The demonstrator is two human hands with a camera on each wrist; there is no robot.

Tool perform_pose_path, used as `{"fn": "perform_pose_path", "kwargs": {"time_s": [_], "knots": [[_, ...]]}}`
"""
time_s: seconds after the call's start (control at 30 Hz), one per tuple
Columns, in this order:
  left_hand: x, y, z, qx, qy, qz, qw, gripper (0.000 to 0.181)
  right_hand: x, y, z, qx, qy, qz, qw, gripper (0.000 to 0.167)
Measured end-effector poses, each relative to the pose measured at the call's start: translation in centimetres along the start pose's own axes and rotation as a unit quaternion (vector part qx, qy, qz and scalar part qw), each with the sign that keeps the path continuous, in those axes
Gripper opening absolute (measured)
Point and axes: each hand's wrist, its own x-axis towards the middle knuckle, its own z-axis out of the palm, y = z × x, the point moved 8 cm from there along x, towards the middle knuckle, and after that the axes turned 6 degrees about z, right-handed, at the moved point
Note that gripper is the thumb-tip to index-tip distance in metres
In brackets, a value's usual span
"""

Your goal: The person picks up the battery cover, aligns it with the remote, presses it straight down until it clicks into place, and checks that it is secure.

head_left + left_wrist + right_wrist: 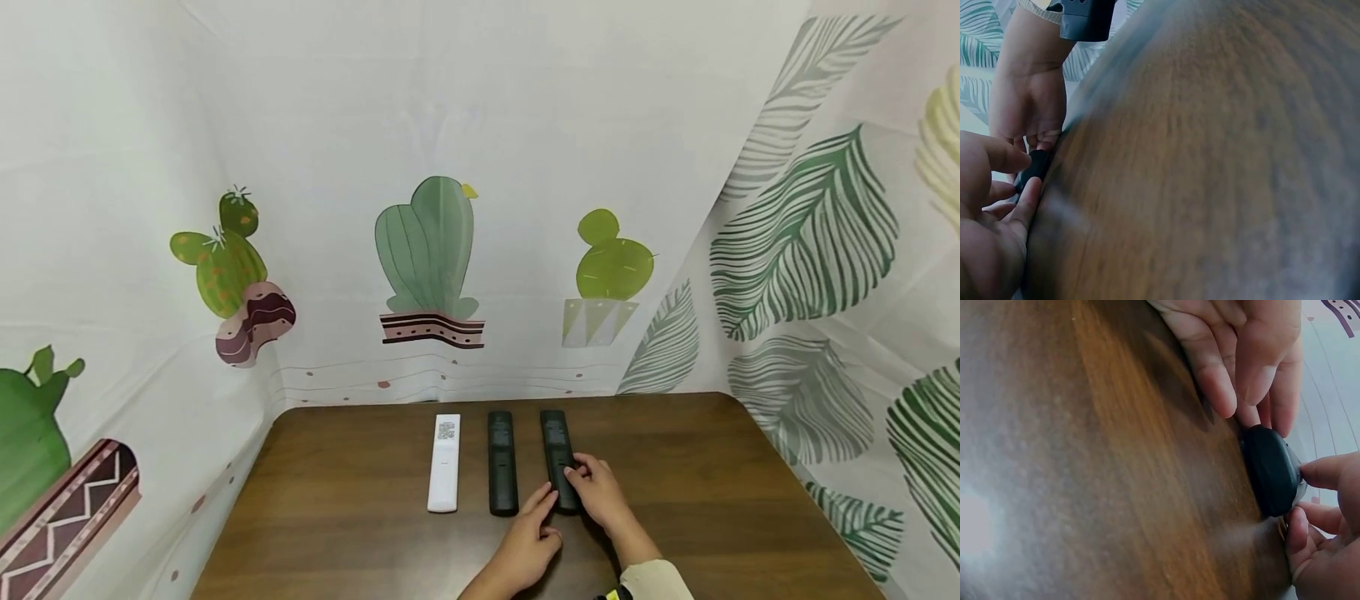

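Observation:
A black remote control (557,450) lies back side up on the table, the rightmost of three in a row. At its right edge my right hand (600,496) holds it, with the thumb over its top and the other fingers bent by its side. My left hand (525,542) reaches in from the left, its extended fingertips touching the remote's near left edge. The right wrist view shows the rounded near end of that black remote (1269,472) between both hands. Part of the same remote (1036,164) shows in the left wrist view; the hands cover the remainder.
A second black remote (502,467) lies just left of the held one, and a white remote (445,467) lies further left. All are on a brown wooden table (337,500). Behind and beside it hangs a white cloth (322,167) printed with cacti and leaves.

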Motion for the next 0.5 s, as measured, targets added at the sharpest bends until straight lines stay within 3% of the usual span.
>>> {"fn": "perform_pose_path", "kwargs": {"time_s": [0.23,0.5], "knots": [[0.36,0.62,0.59,0.014,-0.009,0.004,0.9998,0.067,-0.13,0.09,-0.55,0.014,0.003,0.013,0.9998,0.044],[0.35,0.6,0.48,-0.002,0.0,-0.025,0.9997,0.065,-0.11,-0.04,-0.46,0.026,-0.012,0.024,0.9993,0.047]]}}
